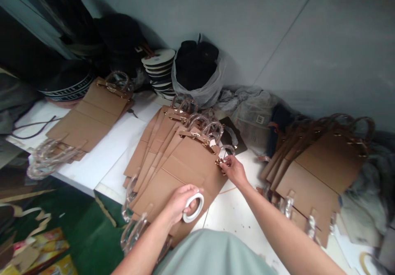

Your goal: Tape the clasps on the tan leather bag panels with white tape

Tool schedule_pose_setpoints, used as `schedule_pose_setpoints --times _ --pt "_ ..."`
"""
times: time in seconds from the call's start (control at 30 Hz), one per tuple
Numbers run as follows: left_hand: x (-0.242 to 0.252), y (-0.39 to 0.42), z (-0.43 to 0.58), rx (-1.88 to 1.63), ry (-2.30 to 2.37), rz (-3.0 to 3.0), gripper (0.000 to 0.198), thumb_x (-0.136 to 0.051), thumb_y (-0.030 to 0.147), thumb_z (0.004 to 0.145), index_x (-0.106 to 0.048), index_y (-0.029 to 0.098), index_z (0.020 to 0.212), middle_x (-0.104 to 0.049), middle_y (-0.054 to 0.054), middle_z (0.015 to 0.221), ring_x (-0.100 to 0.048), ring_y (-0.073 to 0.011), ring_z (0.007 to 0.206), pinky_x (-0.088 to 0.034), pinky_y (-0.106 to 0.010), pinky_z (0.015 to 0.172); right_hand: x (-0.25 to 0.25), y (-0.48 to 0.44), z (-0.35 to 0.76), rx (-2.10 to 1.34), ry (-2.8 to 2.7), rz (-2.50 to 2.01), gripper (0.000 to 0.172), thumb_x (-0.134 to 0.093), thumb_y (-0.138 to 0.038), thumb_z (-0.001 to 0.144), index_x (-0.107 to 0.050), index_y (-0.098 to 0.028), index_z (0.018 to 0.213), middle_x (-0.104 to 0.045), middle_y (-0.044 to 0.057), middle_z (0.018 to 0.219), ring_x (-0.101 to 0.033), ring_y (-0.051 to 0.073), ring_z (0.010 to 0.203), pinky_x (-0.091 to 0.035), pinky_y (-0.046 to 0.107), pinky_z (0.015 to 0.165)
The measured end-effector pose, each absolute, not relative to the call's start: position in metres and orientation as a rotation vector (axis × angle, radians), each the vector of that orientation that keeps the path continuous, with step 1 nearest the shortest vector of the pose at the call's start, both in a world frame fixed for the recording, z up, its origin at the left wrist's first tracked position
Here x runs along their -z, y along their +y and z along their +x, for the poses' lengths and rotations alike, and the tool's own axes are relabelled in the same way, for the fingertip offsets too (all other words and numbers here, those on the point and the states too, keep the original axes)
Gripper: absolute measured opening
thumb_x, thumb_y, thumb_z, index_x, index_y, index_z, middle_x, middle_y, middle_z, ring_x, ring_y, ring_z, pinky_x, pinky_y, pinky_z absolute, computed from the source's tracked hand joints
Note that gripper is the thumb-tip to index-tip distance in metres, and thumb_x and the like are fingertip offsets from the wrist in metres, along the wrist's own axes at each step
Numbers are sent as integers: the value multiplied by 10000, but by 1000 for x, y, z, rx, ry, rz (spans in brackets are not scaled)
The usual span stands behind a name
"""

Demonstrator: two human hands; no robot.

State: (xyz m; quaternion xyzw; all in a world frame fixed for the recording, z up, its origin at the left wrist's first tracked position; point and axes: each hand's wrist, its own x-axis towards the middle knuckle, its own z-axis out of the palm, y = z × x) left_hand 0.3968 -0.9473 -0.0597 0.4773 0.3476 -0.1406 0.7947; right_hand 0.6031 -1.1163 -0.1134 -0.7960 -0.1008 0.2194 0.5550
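Several flat tan leather bag bodies (pixel 182 164) lie overlapped in a stack in the middle, each with a gold clasp and clear acrylic ring handles. My left hand (pixel 179 203) is closed around a white tape roll (pixel 194 207) just above the lower part of the top bag. My right hand (pixel 234 170) pinches the edge of that bag at its gold clasp (pixel 197 138), next to a clear ring handle (pixel 226 149). More clear handles (pixel 134 229) stick out at the stack's near end.
Similar tan bag stacks lie to the left (pixel 92 114) and right (pixel 317 176) on white boards (pixel 105 160). Black rolls, stacked white spools (pixel 159 71) and a plastic bag of black material (pixel 196 71) stand against the grey wall (pixel 277 32). The green floor (pixel 77 225) lies below the front left edge.
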Motion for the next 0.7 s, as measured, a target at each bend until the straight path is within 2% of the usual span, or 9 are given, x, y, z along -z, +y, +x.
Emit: schedule_pose_setpoints --times 0.07,0.13,0.23,0.3,0.4,0.6,0.7 --pt "62 -947 397 291 737 1036 336 -696 435 830 -654 126 954 -523 37 524 -284 -40 394 -127 -190 371 116 -1116 602 -478 -254 -1885 251 -658 -378 788 -599 -230 982 -643 -24 695 -630 178 541 -483 253 470" --pt "65 -947 396 282 725 1044 338 -700 444 831 -654 129 947 -529 34 534 -286 -40 402 -129 -186 373 118 -1118 600 -435 -326 -1900 193 -634 -383 816 -624 -231 935 -645 -10 705 -635 183 571 -501 264 501" --pt "66 -946 396 275 711 1044 339 -705 449 827 -651 132 935 -537 29 542 -294 -42 407 -132 -184 371 120 -1123 598 -379 -433 -1920 193 -614 -395 843 -691 -226 897 -675 36 829 -643 192 669 -529 290 602" --pt "66 -946 395 272 710 1039 342 -709 449 823 -647 133 937 -532 33 535 -294 -42 404 -134 -184 370 120 -1126 598 -330 -520 -1953 201 -621 -371 848 -719 -230 954 -676 52 920 -645 203 757 -532 311 696" --pt "65 -947 394 273 719 1039 354 -713 455 816 -643 132 944 -536 36 528 -281 -37 390 -133 -183 369 117 -1131 601 -249 -736 -2051 213 -597 -279 861 -723 -236 1028 -666 52 940 -633 213 837 -506 323 782" --pt "64 -947 393 280 733 1039 377 -706 466 818 -650 127 972 -533 42 519 -277 -34 374 -130 -184 367 98 -1140 616 -343 -1021 -2159 455 -597 -154 829 -641 -274 1265 -661 35 992 -618 189 804 -473 283 753" --pt "64 -946 394 282 730 1036 373 -708 464 818 -656 127 970 -537 38 524 -276 -36 377 -133 -186 367 87 -1142 625 -411 -1185 -2167 443 -564 -115 855 -660 -288 1251 -659 32 964 -618 178 806 -451 257 741"
